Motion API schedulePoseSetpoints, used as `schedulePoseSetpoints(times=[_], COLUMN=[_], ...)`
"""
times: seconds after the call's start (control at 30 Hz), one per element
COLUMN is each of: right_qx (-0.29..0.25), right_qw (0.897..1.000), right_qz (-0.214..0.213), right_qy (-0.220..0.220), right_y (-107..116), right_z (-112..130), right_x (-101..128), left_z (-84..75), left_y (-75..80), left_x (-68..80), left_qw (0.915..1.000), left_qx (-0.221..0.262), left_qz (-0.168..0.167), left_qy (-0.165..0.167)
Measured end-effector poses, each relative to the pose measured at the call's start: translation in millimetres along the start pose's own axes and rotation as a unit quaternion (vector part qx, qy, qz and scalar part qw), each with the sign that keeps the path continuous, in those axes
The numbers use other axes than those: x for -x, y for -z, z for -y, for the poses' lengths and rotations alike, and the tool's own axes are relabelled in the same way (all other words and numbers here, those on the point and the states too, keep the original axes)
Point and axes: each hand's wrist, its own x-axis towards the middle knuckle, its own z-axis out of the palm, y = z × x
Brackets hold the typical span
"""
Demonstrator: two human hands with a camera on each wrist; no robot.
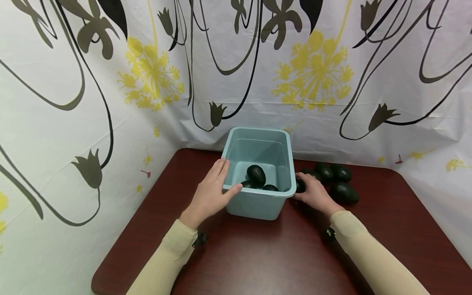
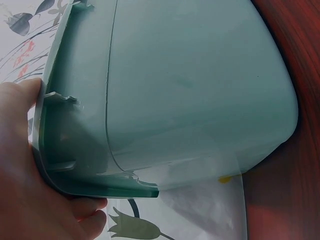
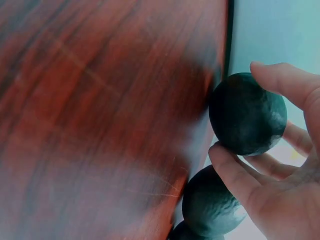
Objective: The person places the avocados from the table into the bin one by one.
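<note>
A pale blue-green plastic bin [image 1: 261,205] stands on the table, with three dark avocados [image 1: 256,175] visible inside; its front wall partly hides two of them. My left hand [image 1: 212,192] rests at the bin's front left corner, thumb along the front rim and straight fingers against the left rim. In the left wrist view, the thumb and fingertips touch the bin's rim [image 2: 42,125]. Just outside the bin's right wall, my right hand [image 1: 315,193] holds a dark avocado [image 3: 247,114] between thumb and fingers. Another avocado [image 3: 210,202] lies close below those fingers in the right wrist view.
Several more avocados [image 1: 343,192] are grouped on the dark red wooden table [image 1: 258,262], to the right of the bin. A white curtain [image 1: 236,82] with a flower print hangs behind the table and along its left side.
</note>
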Motion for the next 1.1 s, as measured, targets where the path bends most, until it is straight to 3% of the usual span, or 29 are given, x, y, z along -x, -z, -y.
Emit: schedulePoseSetpoints(times=[1.1], right_qx=[0.013], right_qw=[1.000], right_qz=[-0.015], right_qy=[-0.010], right_y=[0.4], right_z=[6.6], right_x=[11.5], left_z=[0.5], left_y=[-0.9], left_x=[0.7], left_qw=[1.0000], left_qx=[0.003], left_qz=[-0.003], left_qy=[-0.002])
